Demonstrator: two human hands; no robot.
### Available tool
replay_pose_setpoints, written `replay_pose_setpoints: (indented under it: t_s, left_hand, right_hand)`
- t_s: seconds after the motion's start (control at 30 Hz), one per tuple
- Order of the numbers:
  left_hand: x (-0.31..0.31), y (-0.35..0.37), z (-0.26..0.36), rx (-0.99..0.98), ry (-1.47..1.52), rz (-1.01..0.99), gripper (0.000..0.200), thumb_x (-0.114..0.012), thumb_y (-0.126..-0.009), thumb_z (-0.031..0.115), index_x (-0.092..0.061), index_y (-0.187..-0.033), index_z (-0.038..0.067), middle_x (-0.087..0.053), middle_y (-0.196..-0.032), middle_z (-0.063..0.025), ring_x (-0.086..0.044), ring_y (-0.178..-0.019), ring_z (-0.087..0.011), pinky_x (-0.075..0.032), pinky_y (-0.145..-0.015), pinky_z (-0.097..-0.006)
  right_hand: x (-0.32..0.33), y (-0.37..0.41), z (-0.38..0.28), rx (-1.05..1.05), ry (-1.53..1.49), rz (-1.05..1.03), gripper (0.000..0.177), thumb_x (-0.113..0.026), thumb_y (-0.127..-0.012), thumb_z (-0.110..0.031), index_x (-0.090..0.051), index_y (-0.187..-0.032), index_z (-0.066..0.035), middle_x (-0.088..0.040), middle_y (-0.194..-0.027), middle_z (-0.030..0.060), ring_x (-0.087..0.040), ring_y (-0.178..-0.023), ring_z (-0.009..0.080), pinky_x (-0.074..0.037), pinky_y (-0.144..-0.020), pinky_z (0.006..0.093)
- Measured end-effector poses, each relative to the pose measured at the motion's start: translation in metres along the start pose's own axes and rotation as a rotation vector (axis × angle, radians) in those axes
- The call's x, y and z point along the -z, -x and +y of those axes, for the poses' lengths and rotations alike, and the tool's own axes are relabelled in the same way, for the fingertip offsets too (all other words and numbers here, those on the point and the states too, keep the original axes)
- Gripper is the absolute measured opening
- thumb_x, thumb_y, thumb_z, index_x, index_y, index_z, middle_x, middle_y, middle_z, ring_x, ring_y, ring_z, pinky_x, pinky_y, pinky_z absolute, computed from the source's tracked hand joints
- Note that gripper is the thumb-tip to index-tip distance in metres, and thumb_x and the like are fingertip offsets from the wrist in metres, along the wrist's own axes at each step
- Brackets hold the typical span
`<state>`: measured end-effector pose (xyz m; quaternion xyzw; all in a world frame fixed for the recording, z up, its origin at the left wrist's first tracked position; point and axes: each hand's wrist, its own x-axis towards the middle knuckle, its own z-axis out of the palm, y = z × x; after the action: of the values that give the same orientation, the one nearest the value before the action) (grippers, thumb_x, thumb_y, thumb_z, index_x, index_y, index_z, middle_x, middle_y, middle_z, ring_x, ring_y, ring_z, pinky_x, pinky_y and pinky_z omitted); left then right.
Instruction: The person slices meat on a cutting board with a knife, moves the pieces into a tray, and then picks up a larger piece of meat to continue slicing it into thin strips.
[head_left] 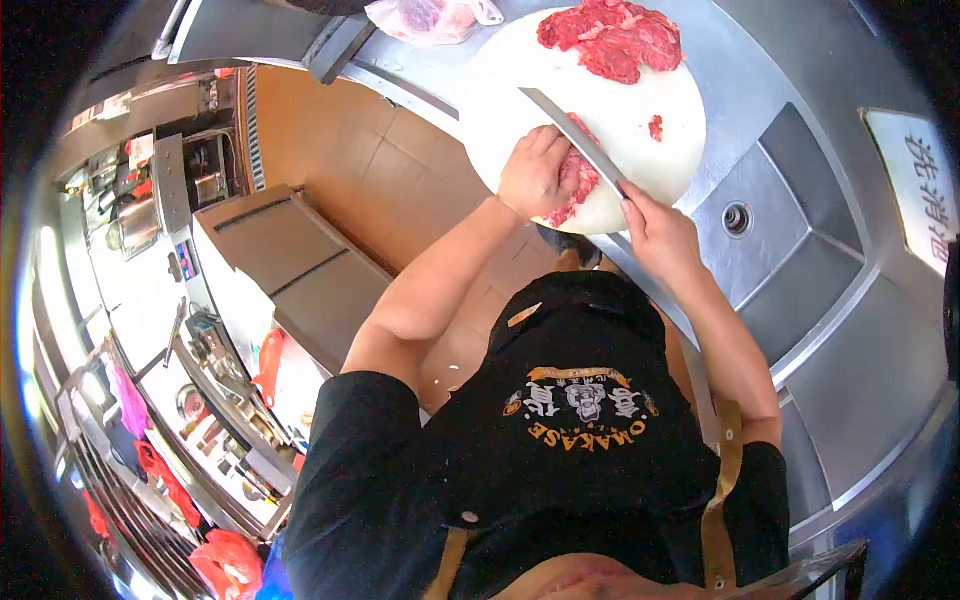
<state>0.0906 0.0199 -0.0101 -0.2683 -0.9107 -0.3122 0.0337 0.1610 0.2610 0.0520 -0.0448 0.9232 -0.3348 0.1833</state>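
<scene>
A round white cutting board lies on a steel counter. My left hand presses down on a piece of raw red meat at the board's near edge. My right hand grips the handle of a long knife, whose blade runs across the meat just beside my left fingers. A pile of cut raw meat sits on the far side of the board. One small scrap lies alone near the middle.
A plastic bag holding meat lies beyond the board. A steel sink with a drain is to the right, and a white sign further right. Tan floor tiles and steel cabinets are on the left.
</scene>
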Motion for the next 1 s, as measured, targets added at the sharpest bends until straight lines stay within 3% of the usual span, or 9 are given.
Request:
replay_pose_setpoints:
  t_s: [0.17, 0.33, 0.4, 0.5, 0.57, 0.77, 0.9, 1.0]
  left_hand:
    - [-0.009, 0.003, -0.007, 0.025, -0.013, 0.021, 0.043, -0.073, -0.075, 0.014, -0.068, -0.116, 0.000, -0.064, -0.118, -0.0174, -0.061, -0.112, -0.0377, -0.050, -0.097, -0.0462]
    - [-0.007, 0.004, -0.001, 0.025, 0.018, 0.042, 0.045, -0.074, -0.075, 0.015, -0.068, -0.117, 0.001, -0.064, -0.125, -0.0159, -0.061, -0.115, -0.0372, -0.050, -0.100, -0.0457]
    - [-0.007, 0.001, -0.002, 0.011, 0.026, 0.048, 0.042, -0.074, -0.077, 0.014, -0.068, -0.117, 0.002, -0.064, -0.126, -0.0168, -0.061, -0.115, -0.0378, -0.050, -0.100, -0.0464]
    - [-0.005, 0.004, 0.000, 0.018, 0.021, 0.046, 0.040, -0.074, -0.079, 0.012, -0.068, -0.118, 0.003, -0.064, -0.125, -0.0174, -0.061, -0.116, -0.0380, -0.049, -0.100, -0.0470]
    - [-0.013, 0.007, -0.008, 0.017, 0.016, 0.059, 0.045, -0.074, -0.077, 0.015, -0.067, -0.120, 0.004, -0.063, -0.128, -0.0132, -0.060, -0.119, -0.0350, -0.048, -0.101, -0.0458]
    - [-0.001, 0.001, -0.003, 0.049, -0.001, -0.075, 0.045, -0.073, -0.079, 0.016, -0.067, -0.121, 0.004, -0.062, -0.127, -0.0143, -0.058, -0.121, -0.0357, -0.047, -0.101, -0.0466]
    - [-0.010, 0.001, -0.012, -0.012, 0.015, 0.004, 0.043, -0.073, -0.077, 0.016, -0.069, -0.118, 0.003, -0.063, -0.126, -0.0143, -0.058, -0.120, -0.0361, -0.048, -0.100, -0.0467]
    - [-0.011, 0.003, -0.011, 0.066, -0.007, -0.072, 0.043, -0.073, -0.076, 0.015, -0.069, -0.118, 0.004, -0.063, -0.126, -0.0137, -0.059, -0.120, -0.0354, -0.048, -0.100, -0.0461]
  right_hand:
    - [0.010, 0.038, 0.024, 0.031, -0.089, -0.002, 0.036, -0.055, -0.107, -0.029, -0.067, -0.137, -0.015, -0.075, -0.097, 0.0195, -0.074, -0.085, 0.0381, -0.057, -0.075, 0.0457]
    - [-0.016, -0.041, 0.017, 0.025, -0.076, -0.056, 0.035, -0.053, -0.107, -0.030, -0.067, -0.137, -0.016, -0.075, -0.101, 0.0204, -0.073, -0.091, 0.0396, -0.057, -0.079, 0.0468]
    - [-0.036, -0.084, 0.026, 0.106, -0.122, 0.021, 0.041, -0.048, -0.107, -0.037, -0.064, -0.139, -0.019, -0.075, -0.102, 0.0214, -0.072, -0.094, 0.0420, -0.056, -0.082, 0.0536]
    - [-0.008, -0.097, -0.006, 0.027, 0.004, 0.086, 0.037, -0.051, -0.108, -0.034, -0.066, -0.138, -0.019, -0.075, -0.103, 0.0195, -0.073, -0.095, 0.0391, -0.057, -0.081, 0.0472]
    - [0.009, -0.072, -0.006, 0.001, -0.019, 0.057, 0.038, -0.051, -0.108, -0.036, -0.065, -0.139, -0.020, -0.076, -0.106, 0.0177, -0.073, -0.095, 0.0383, -0.057, -0.082, 0.0461]
    - [0.018, 0.043, 0.015, 0.072, -0.007, 0.030, 0.037, -0.058, -0.105, -0.030, -0.066, -0.138, -0.017, -0.075, -0.099, 0.0181, -0.073, -0.088, 0.0384, -0.058, -0.074, 0.0477]
    - [0.022, 0.039, 0.015, 0.003, 0.032, -0.054, 0.037, -0.058, -0.105, -0.031, -0.066, -0.138, -0.017, -0.074, -0.098, 0.0201, -0.073, -0.086, 0.0395, -0.057, -0.073, 0.0494]
    - [0.017, 0.014, 0.008, -0.005, 0.007, -0.064, 0.037, -0.057, -0.104, -0.032, -0.066, -0.137, -0.018, -0.074, -0.098, 0.0209, -0.073, -0.087, 0.0402, -0.057, -0.074, 0.0504]
